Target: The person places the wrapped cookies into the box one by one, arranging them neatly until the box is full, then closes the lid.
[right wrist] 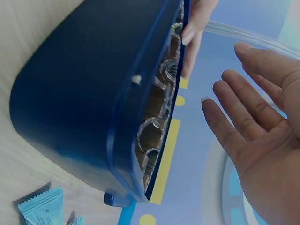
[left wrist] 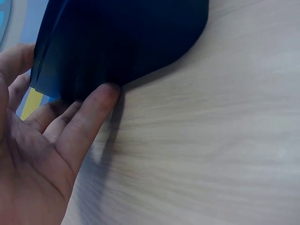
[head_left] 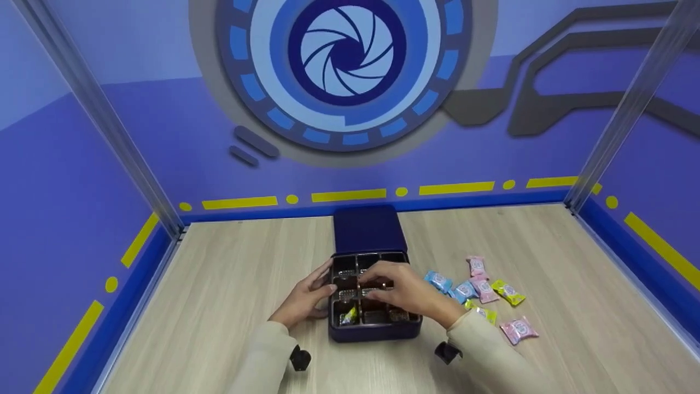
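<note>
A dark blue box point(head_left: 374, 332) stands on the table, its lid point(head_left: 367, 229) folded back behind it. Inside is a divided insert with several compartments; a yellow-wrapped candy point(head_left: 348, 316) lies in the front left one. My left hand point(head_left: 301, 300) holds the box's left side, thumb on the rim, other fingers against the outer wall point(left wrist: 126, 42). Over the middle of the compartments hovers my right hand point(head_left: 407, 287), partly covering them. In the right wrist view its fingers point(right wrist: 227, 119) are loosely bent, apart from the thumb, with nothing visible between them.
Wrapped candies lie scattered right of the box: blue ones point(head_left: 438, 280), pink ones point(head_left: 519, 329) and yellow ones point(head_left: 508, 293). Blue panels point(head_left: 131, 164) enclose the wooden table point(head_left: 235, 257) at the back and both sides.
</note>
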The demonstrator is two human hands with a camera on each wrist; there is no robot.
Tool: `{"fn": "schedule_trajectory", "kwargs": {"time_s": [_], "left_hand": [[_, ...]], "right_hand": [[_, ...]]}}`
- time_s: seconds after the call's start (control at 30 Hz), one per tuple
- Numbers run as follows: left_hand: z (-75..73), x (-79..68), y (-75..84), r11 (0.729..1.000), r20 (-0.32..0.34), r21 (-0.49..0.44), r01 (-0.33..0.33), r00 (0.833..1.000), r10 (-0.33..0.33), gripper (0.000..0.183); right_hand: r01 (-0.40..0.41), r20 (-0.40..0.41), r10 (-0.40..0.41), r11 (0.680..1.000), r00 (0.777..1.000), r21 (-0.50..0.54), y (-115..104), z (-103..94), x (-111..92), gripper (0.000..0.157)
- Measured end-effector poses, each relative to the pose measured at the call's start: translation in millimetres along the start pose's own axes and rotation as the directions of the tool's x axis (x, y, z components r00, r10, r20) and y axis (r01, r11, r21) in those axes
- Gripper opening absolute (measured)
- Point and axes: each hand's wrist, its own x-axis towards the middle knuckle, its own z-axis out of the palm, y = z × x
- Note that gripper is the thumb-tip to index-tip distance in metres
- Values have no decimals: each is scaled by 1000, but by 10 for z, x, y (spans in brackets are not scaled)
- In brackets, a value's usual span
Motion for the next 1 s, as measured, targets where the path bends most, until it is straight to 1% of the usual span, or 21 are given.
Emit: {"fn": "schedule_trajectory", "kwargs": {"time_s": [0.2, 0.33, 0.67, 0.87, 1.0], "left_hand": [[-9, 31, -31, 1000, 3, -8, -9, 1000, 9, 72], [-16, 33, -32, 1000, -4, 2, -8, 1000, 8, 72], [-1, 13, -22, 1000, -16, 15, -7, 1000, 7, 72], [15, 0, -10, 1000, -26, 17, 1, 1000, -1, 70], [19, -2, -8, 1000, -27, 19, -2, 1000, 2, 69]], "right_hand": [[-39, -43, 40, 999, 998, 22, 0, -74, -42, 29], [-65, -77, 67, 998, 995, 18, 13, -129, -77, 30], [-57, -182, 54, 998, 982, -14, 106, -256, -164, 29], [-85, -201, 85, 996, 976, 8, 151, -288, -208, 28], [-106, -224, 103, 994, 969, 0, 173, -319, -234, 28]]}}
